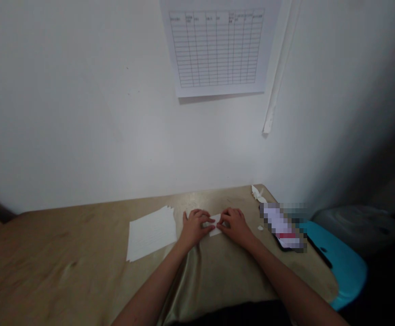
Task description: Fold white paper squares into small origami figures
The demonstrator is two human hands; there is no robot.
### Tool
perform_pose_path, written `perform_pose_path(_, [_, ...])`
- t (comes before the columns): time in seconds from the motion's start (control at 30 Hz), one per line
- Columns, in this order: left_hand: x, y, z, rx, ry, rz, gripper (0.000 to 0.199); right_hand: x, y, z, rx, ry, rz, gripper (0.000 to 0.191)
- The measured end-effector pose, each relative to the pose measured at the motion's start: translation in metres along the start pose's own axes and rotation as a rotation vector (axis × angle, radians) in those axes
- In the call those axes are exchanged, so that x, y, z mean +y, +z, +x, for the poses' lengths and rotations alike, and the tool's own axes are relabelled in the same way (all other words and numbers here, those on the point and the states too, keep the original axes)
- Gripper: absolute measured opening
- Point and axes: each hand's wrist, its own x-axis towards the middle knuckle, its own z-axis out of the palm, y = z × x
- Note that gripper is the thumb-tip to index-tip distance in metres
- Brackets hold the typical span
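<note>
Tan tabletop [92, 244], small paper [215, 232] aslant up rightward, long axis unclear

Dim light; pale wall [82, 113] behind brown-topped table [92, 235]; turquoise seat [346, 267] by right edge.

Dim overall — faint glare on glossy tan tabletop [95, 244]; lower right near-black — print on white gridded paper sheet [217, 54] blurred.
</note>
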Motion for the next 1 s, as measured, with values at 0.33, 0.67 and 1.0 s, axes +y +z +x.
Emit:
perform_pose_path(0.33, [0.0007,0.0005,-0.0001,0.036,-0.056,-0.052,0.024,-0.0081,-0.0033,0.0023,-0.024,0.068,-0.004,0.010])
perform_pose_path(0.67, [0.0001,-0.0027,0.0001,-0.005,-0.102,0.019,0.031,-0.0089,-0.0043,0.0037,-0.058,0.082,-0.014,0.024])
perform_pose_path(1.0, [-0.0016,-0.0043,-0.0002,-0.028,-0.130,0.023,0.032,-0.0059,-0.0007,0.0047,-0.079,0.095,-0.006,0.030])
